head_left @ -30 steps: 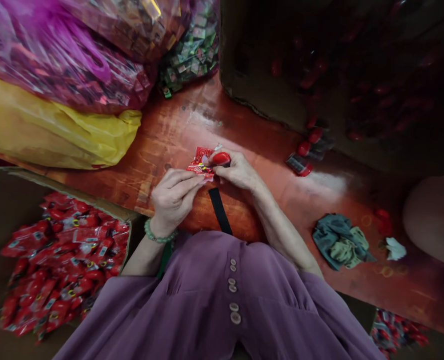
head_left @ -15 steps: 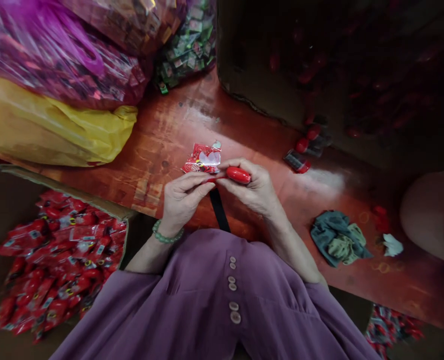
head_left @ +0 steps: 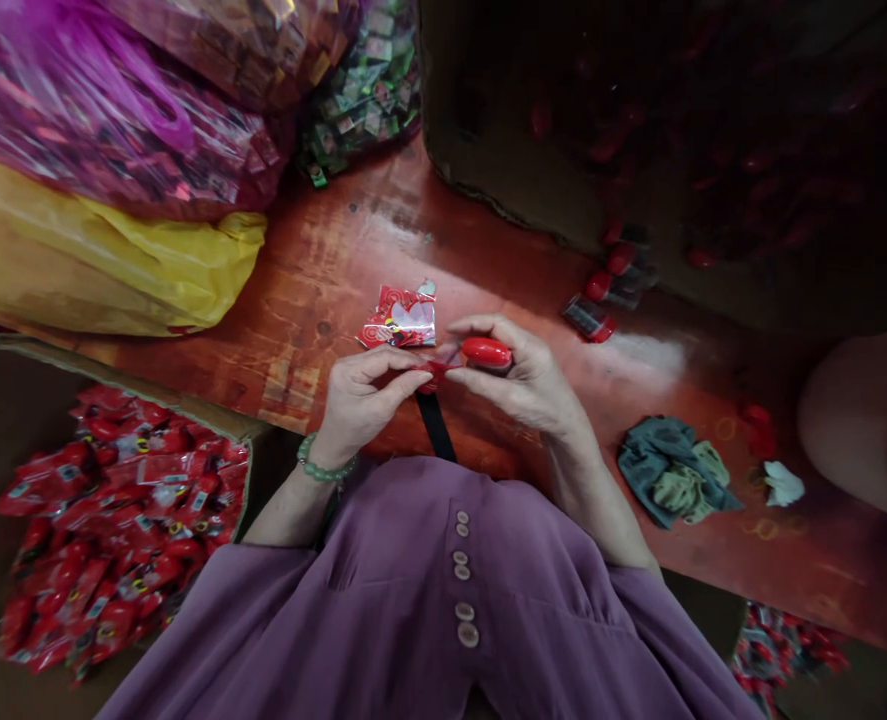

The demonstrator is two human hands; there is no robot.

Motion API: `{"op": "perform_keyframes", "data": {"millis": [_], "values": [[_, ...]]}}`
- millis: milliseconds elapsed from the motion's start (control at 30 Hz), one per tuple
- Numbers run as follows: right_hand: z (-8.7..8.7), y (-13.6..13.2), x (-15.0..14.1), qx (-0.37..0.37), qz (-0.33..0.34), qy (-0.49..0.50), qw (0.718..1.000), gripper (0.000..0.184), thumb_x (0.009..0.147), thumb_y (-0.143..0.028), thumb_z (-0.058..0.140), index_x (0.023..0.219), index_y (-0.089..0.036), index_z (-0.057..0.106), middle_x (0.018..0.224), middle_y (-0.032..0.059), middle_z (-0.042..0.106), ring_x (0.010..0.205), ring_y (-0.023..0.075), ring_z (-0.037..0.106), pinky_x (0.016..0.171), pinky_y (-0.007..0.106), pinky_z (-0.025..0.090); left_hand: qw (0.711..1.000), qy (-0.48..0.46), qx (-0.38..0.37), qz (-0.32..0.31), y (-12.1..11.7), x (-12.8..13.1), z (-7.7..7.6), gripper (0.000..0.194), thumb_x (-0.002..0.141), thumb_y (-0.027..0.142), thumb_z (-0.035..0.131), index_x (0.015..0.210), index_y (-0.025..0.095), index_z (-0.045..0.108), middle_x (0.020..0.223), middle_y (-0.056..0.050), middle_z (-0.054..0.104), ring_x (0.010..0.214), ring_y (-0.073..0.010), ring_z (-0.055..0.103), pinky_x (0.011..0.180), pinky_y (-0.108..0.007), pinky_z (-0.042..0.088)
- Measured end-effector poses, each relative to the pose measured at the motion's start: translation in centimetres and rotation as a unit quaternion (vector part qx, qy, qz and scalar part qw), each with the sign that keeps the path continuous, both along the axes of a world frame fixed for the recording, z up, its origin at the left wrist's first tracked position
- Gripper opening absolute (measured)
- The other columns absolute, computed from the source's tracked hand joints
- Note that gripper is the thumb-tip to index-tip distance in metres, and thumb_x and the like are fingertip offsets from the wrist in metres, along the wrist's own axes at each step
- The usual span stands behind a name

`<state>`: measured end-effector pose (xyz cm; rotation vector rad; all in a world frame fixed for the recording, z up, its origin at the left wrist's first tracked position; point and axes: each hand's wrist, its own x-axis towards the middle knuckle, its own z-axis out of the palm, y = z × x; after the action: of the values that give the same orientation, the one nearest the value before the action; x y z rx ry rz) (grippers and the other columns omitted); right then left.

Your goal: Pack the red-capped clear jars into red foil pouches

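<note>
My left hand (head_left: 360,398) pinches the edge of a small red and clear plastic bag (head_left: 437,374) between thumb and fingers. On the bag's other side, the thumb of my right hand (head_left: 529,385) touches it, with the index finger raised a little. A glossy red oval piece (head_left: 486,352) is held in the curl of that same hand. Just beyond my fingers lie flat red printed plastic bags (head_left: 398,318) with a pale heart on them. Under the small bag a black strip (head_left: 434,425) runs toward my lap.
At left a cardboard box (head_left: 252,455) holds many red packed pieces (head_left: 128,510). Full purple (head_left: 150,150) and yellow bags (head_left: 128,265) stand behind it. A dark open carton (head_left: 480,190) spills red-capped containers (head_left: 589,318). A crumpled cloth (head_left: 672,470) and a pale tub (head_left: 859,430) are right.
My hands have drawn slightly apart, and the right index finger has lifted away from the left fingers. More of the small red bag shows between them. The view has shifted slightly.
</note>
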<state>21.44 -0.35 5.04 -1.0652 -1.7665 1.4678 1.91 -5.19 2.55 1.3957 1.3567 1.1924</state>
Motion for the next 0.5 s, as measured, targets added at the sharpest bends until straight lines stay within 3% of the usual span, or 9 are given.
{"op": "perform_keyframes", "data": {"millis": [100,233,367,500], "values": [[0.5,0.5,1.4,-0.006,-0.003,-0.050,0.999,0.046,0.085,-0.042,0.072,0.122,-0.022,0.055,0.111,0.0062,0.066,0.099,0.0196,0.064,0.089,0.035,0.054,0.998,0.034,0.058,-0.001,0.2,0.0,-0.2,0.006,0.078,0.025,0.078,0.078,0.019,0.075,0.075,-0.001,0.076,0.068,-0.0134,0.071,0.067,-0.026,0.058],[2.3,0.7,2.9,0.051,0.017,-0.116,0.992,0.032,0.092,-0.039,0.063,0.120,-0.024,0.061,0.110,0.0065,0.065,0.102,0.0214,0.062,0.093,0.038,0.051,0.991,0.069,0.114,-0.001,0.5,-0.1,-0.5,0.006,0.079,0.024,0.078,0.079,0.020,0.074,0.075,-0.001,0.076,0.069,-0.0135,0.070,0.069,-0.027,0.057],[3.4,0.5,2.9,0.111,0.039,-0.081,0.990,0.031,0.093,-0.036,0.063,0.124,-0.033,0.066,0.111,0.0054,0.062,0.108,0.0225,0.059,0.098,0.041,0.050,0.986,0.084,0.140,-0.035,0.8,-0.1,-0.4,0.007,0.080,0.025,0.077,0.084,0.020,0.074,0.078,-0.003,0.076,0.074,-0.0147,0.071,0.072,-0.028,0.057],[2.9,0.4,2.6,0.119,0.103,-0.073,0.985,0.040,0.094,-0.036,0.062,0.134,-0.036,0.061,0.106,0.0051,0.061,0.100,0.0199,0.059,0.090,0.039,0.053,0.984,0.089,0.140,-0.059,0.8,0.0,-0.1,0.007,0.084,0.026,0.074,0.084,0.020,0.074,0.079,-0.003,0.077,0.074,-0.0150,0.071,0.073,-0.029,0.058]]}}
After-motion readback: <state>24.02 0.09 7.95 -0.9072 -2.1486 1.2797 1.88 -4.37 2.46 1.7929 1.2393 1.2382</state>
